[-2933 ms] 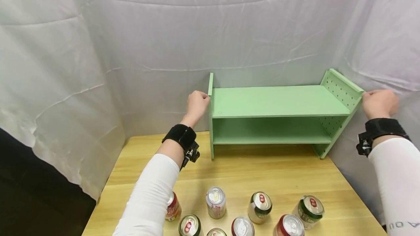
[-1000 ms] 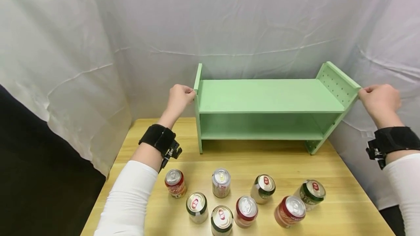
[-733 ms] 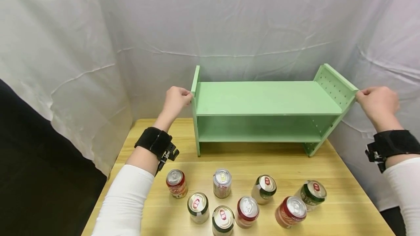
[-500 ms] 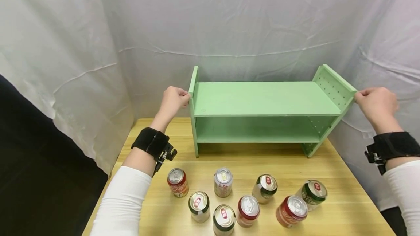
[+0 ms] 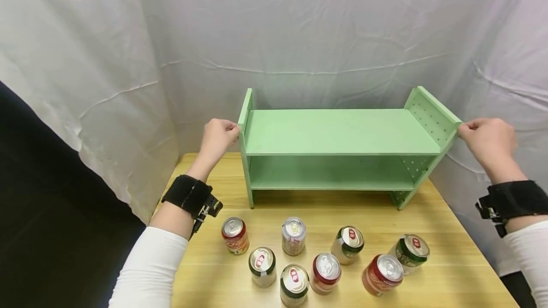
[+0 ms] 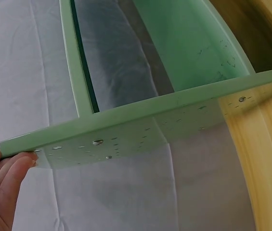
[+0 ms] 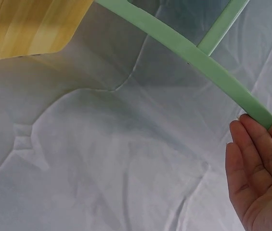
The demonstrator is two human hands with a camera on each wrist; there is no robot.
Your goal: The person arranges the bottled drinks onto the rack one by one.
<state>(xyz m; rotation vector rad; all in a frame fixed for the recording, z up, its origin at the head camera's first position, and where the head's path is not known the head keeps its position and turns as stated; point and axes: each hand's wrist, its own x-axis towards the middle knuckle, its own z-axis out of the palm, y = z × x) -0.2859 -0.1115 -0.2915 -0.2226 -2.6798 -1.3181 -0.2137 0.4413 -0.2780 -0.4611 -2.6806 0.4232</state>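
A green two-tier shelf [image 5: 338,132] stands at the back of the wooden table [image 5: 449,246], against the white cloth. My left hand [image 5: 222,132] grips the top front corner of its left side panel [image 6: 140,130], with fingers [image 6: 3,175] curled under the panel's edge. At the other end, my right hand [image 5: 473,129] pinches the top corner of the perforated right side panel [image 5: 432,118]. In the right wrist view my fingers [image 7: 253,149] lie against the panel's thin edge [image 7: 198,57]. Both shelf boards are bare.
Several drink cans stand upright in a loose cluster at the table's front, among them a red one [image 5: 235,235], a silver one [image 5: 293,236] and a green one [image 5: 408,252]. White cloth [image 5: 128,61] hangs close behind and on both sides.
With both hands holding its ends, the shelf has slid to the left along the back of the table. The cans have stayed where they were.
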